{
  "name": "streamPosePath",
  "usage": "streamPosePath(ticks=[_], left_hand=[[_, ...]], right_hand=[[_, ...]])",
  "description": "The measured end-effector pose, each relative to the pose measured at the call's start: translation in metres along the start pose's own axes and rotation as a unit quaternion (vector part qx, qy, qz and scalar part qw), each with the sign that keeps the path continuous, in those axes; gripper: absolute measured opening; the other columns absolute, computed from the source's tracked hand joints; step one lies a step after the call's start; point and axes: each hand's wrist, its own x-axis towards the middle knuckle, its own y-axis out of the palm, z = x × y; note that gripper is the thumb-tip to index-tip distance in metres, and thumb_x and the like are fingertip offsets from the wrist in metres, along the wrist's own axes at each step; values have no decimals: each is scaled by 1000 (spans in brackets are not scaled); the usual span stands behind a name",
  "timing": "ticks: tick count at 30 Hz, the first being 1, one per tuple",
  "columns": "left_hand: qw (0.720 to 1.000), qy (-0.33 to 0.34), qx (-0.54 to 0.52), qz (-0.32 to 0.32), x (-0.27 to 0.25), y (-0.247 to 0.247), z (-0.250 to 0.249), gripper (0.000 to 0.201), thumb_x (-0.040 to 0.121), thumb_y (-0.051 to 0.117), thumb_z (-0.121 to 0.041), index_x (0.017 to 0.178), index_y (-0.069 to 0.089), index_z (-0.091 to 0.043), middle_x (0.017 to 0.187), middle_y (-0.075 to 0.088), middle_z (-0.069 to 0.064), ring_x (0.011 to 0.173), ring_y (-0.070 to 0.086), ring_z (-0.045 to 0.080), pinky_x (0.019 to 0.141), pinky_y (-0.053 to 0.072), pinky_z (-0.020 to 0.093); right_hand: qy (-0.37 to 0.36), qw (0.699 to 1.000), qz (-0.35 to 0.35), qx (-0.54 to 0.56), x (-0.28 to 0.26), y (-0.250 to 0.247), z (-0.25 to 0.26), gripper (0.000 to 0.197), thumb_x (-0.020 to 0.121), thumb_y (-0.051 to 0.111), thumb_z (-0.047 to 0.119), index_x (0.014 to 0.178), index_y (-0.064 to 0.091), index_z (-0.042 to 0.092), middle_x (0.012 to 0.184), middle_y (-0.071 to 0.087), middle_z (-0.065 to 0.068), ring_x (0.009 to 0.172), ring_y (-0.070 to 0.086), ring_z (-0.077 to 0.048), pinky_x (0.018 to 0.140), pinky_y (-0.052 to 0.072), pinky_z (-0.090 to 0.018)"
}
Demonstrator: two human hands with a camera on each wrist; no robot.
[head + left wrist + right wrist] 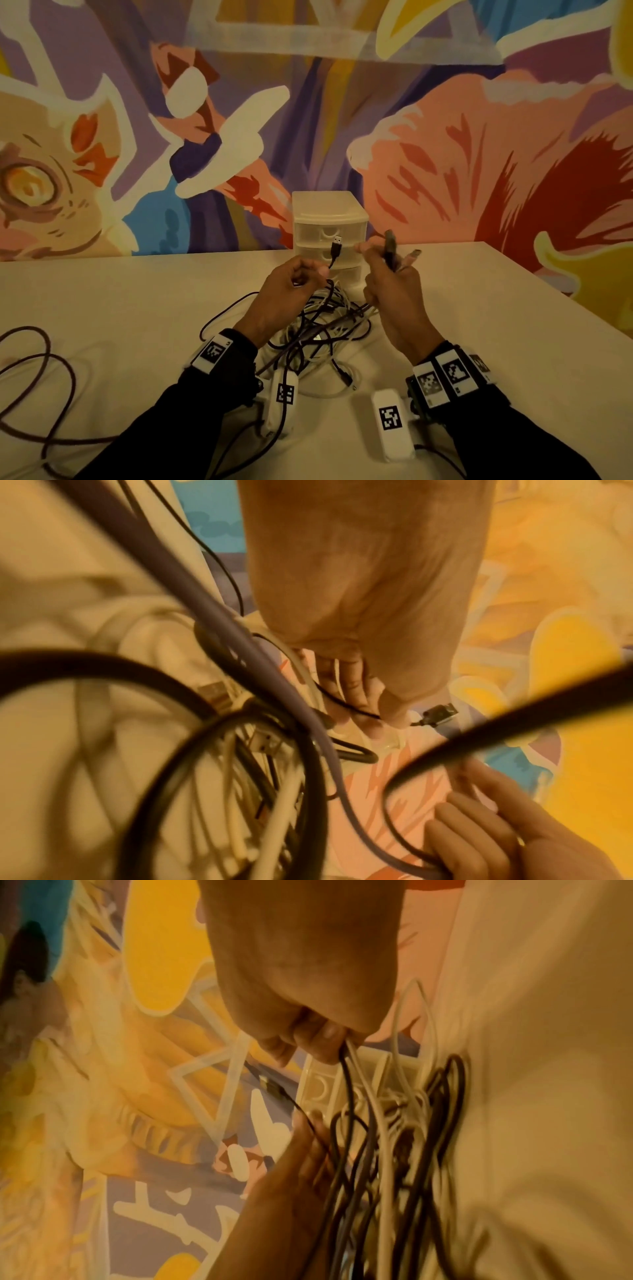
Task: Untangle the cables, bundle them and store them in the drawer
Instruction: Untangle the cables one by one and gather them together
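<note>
- Head view: a tangle of cables (325, 322), black, white and dull purple strands knotted together, sits on the pale tabletop (462, 325) between the two wrists.
- The left hand (284, 294) is raised over the heap, thumb and forefinger pinching a thin black cable whose USB plug (337, 244) sticks straight up, silver tip on top.
- The right hand (394, 284) is clenched round several cable ends, a dark connector (390, 246) and a lighter one (412, 256) poking out above the fist.
- Behind them stands a small white drawer unit (329, 226), three drawers, all closed, against the painted wall (479, 137).
- A loose purple-brown cable (41, 370) loops alone at far left, well apart from the heap.
- Left wrist view: blurred loops of black, white and purple cord fill the foreground; the left hand's fingers (356, 691) pinch the thin black lead just short of the USB plug (440, 715).
- The right hand's fingers (479, 840) curl round a purple strand and a black one at lower right.
- Right wrist view: the right hand's fingers (318, 1039) grip a black and a white strand that drop into the heap (394, 1137), with the drawer unit (322, 1091) beyond.
</note>
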Motion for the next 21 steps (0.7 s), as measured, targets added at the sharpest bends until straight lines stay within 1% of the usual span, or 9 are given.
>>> streamPosePath(ticks=[3,5,7,10,13,15,17,19,21], left_hand=[[1000,25,0,-15,1,-2,0,11,103,72,-29,105,77,-20,102,79,-4,100,74,13,95,58,29],[999,44,-2,-9,0,0,-5,10,102,73,-23,104,78,-14,97,79,-2,91,73,8,85,54,17],[999,45,11,11,-1,4,-8,8,101,74,-19,105,79,-13,94,80,-3,89,73,7,81,52,13],[998,27,52,37,-2,4,-10,14,103,72,-32,104,79,-20,95,81,-6,96,75,6,86,52,13],[993,35,112,16,1,-1,-11,24,105,65,-47,99,80,-30,97,79,-12,94,71,2,84,48,16],[992,52,111,28,0,-1,-14,23,105,64,-48,102,80,-31,100,79,-12,91,71,5,82,51,21],[989,60,120,59,-2,1,-15,23,104,65,-48,104,80,-31,104,80,-12,94,73,14,86,56,33],[988,56,123,77,-1,1,-17,22,102,68,-49,106,81,-32,107,80,-13,99,74,15,93,58,37],[990,41,117,67,3,-4,-17,22,99,72,-51,106,81,-32,109,81,-13,105,75,9,100,58,39]], right_hand=[[25,1000,11,7,2,-6,1,23,98,78,35,79,70,23,58,27,6,50,24,-14,51,25,-33],[47,997,53,-26,-7,-3,1,25,94,83,43,88,77,20,55,31,9,48,29,-10,50,28,-27],[35,996,64,-53,-13,1,1,24,97,80,39,99,80,15,48,43,17,42,41,-2,49,34,-17],[-10,1000,-3,-14,-6,-2,3,22,97,80,34,89,74,15,50,38,15,44,33,-7,51,30,-27],[-31,997,-37,52,0,-8,5,24,98,78,37,95,72,14,55,32,9,51,25,-12,50,25,-32],[-17,999,1,47,-4,-6,2,30,100,74,43,103,76,14,56,33,9,51,27,-11,51,27,-29],[3,999,34,15,-7,-2,-3,34,102,70,50,96,78,17,57,32,5,50,28,-11,50,28,-28],[16,999,7,47,-4,-1,0,32,105,67,43,83,73,21,62,39,2,50,30,-10,47,30,-24],[23,989,-42,143,4,-4,10,26,107,65,28,82,65,20,69,47,2,52,31,-8,47,28,-23]])
